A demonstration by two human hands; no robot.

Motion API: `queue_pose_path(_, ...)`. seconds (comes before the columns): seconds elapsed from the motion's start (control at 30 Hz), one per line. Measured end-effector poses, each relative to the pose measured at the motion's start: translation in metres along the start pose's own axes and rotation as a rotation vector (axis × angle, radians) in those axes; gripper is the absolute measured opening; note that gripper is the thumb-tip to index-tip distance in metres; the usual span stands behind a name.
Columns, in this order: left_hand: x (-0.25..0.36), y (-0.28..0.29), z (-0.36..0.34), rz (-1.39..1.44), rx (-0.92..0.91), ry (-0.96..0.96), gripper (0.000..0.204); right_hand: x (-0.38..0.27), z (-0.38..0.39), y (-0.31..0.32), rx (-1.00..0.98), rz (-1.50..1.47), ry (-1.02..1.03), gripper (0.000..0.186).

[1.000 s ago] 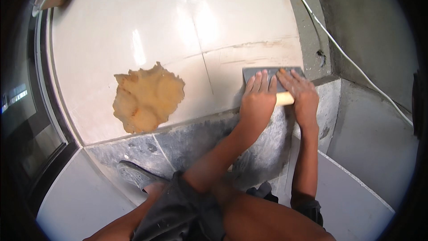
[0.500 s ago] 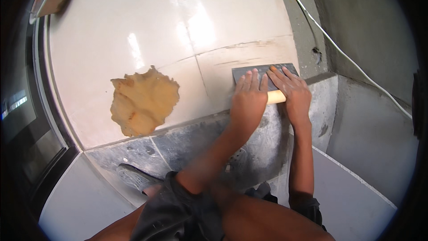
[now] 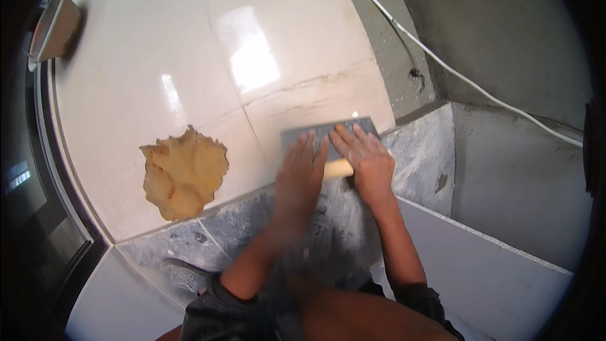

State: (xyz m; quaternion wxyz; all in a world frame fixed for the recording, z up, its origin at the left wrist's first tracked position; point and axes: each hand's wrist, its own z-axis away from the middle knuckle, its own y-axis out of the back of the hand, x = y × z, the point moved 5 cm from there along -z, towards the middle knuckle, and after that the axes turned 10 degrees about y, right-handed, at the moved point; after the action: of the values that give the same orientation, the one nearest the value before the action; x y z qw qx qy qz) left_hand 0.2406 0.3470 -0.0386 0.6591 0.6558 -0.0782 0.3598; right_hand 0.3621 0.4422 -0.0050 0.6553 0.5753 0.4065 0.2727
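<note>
Both my hands press on a trowel with a flat dark grey blade point(image 3: 302, 134) and a pale yellow handle point(image 3: 339, 169), which shows between them. The blade lies on the cream tiled surface point(image 3: 126, 76), close to its near edge. My left hand point(image 3: 302, 170), blurred, covers the handle's left end, its fingers stretched forward over the blade. Over the right end lies my right hand point(image 3: 367, 161), fingers extended on the blade and one fingertip stained orange. Palms and undersides are hidden. To the left rests a flat, ragged yellow-brown piece point(image 3: 184, 173), like a worn sponge.
A bucket point(image 3: 60, 28) stands at the far left by a dark-framed glass door point(image 3: 31, 183). A white cable point(image 3: 435, 57) runs along the right side. Below the tiles is a grey, smeared ledge point(image 3: 237, 220); my shoe point(image 3: 183, 275) is at lower left.
The view has shifted, so the scene sits lower and further left. My hands and the trowel have slid slightly left across the tiles. The yellow-brown piece stays where it lay.
</note>
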Motion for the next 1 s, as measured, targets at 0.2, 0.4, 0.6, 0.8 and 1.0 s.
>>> queue_pose_path(0.2, -0.007, 0.006, -0.014, 0.001, -0.003, -0.014, 0.050, -0.010, -0.002, 0.002, -0.040, 0.012, -0.023, 0.044)
queue_pose_path(0.4, -0.004, 0.016, -0.019, -0.010, -0.052, -0.013, 0.049, -0.007, -0.008, 0.002, 0.000, 0.028, -0.012, 0.044)
queue_pose_path(0.6, 0.000, 0.017, -0.020, -0.025, 0.008, -0.025, 0.053, -0.001, -0.015, 0.000, 0.035, 0.006, -0.015, 0.043)
queue_pose_path(0.8, -0.011, 0.023, -0.022, -0.034, -0.077, -0.023, 0.054, -0.015, -0.010, 0.002, -0.033, 0.033, -0.028, 0.042)
queue_pose_path(1.0, -0.009, 0.029, -0.026, -0.066, -0.072, -0.039, 0.054, -0.019, -0.014, 0.004, -0.011, 0.039, -0.024, 0.042)
